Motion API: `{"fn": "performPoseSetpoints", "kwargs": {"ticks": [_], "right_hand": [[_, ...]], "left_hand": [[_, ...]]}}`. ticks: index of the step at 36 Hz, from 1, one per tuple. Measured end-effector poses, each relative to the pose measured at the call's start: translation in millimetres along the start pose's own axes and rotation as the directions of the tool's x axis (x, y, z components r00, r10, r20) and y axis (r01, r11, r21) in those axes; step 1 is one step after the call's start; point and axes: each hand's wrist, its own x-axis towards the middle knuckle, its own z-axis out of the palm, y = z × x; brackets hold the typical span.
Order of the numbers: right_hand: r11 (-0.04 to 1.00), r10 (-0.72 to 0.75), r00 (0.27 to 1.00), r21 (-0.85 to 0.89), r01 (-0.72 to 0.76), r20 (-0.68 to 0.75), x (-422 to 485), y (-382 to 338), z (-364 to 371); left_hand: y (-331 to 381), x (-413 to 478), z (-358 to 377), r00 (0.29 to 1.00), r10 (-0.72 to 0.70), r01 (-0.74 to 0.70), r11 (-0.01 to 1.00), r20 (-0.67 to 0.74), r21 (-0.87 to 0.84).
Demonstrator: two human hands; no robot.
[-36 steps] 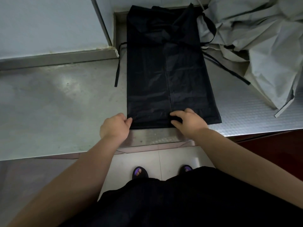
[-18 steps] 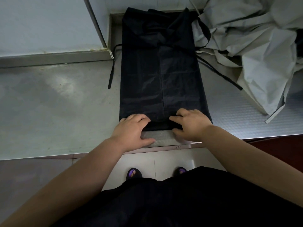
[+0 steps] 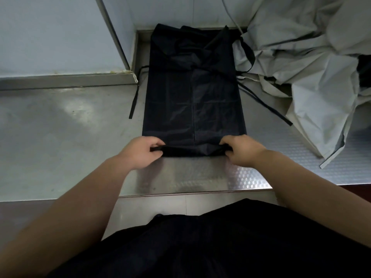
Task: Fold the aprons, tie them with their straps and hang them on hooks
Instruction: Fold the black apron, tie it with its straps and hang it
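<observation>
A black apron (image 3: 192, 101) lies folded into a long narrow strip on the steel counter (image 3: 60, 137), running away from me toward the wall. Its near hem is turned over into a short roll. My left hand (image 3: 140, 152) pinches the left end of that roll and my right hand (image 3: 241, 150) pinches the right end. One black strap (image 3: 134, 101) trails off the apron's left side, and another strap (image 3: 267, 108) runs diagonally off its right side.
A heap of crumpled grey aprons (image 3: 305, 63) fills the counter's right rear, touching the black apron's far right corner. A raised steel ledge (image 3: 66, 81) and wall bound the left rear. The counter's front edge (image 3: 190, 192) is close to my body.
Both hands slid to the near corners, took hold of the hem and turned it over away from me into a short roll. The view shifted slightly.
</observation>
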Motion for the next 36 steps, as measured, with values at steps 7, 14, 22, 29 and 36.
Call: {"fn": "performPoseSetpoints", "kwargs": {"ticks": [7, 14, 22, 29, 36], "right_hand": [[0.949, 0.186, 0.982, 0.269, -0.168, -0.043, 6.7, 24.4, -8.1], [0.834, 0.4, 0.914, 0.442, -0.33, -0.072, 13.3, 19.7, 0.1], [0.796, 0.513, 0.848, 0.446, -0.41, -0.136, 9.8, 6.4, 7.9], [0.99, 0.086, 0.977, -0.093, -0.106, -0.197, 2.4, 16.5, 17.8], [0.993, 0.057, 0.989, -0.098, -0.07, -0.138, -0.5, 25.5, 24.6]], "left_hand": [[-19.5, 8.6, -1.2, 0.973, -0.17, 0.138, 0.97, -0.159, -0.199], [-17.9, 19.2, 11.3, 0.902, -0.28, 0.266, 0.96, -0.329, -0.087], [-13.6, 20.9, 23.1, 0.842, -0.294, 0.298, 0.952, -0.451, -0.065], [-36.5, 22.6, 26.4, 0.857, 0.345, -0.19, 0.902, -0.383, 0.387], [-32.4, 11.7, 12.9, 0.967, 0.238, -0.174, 0.876, -0.089, 0.45]]}}
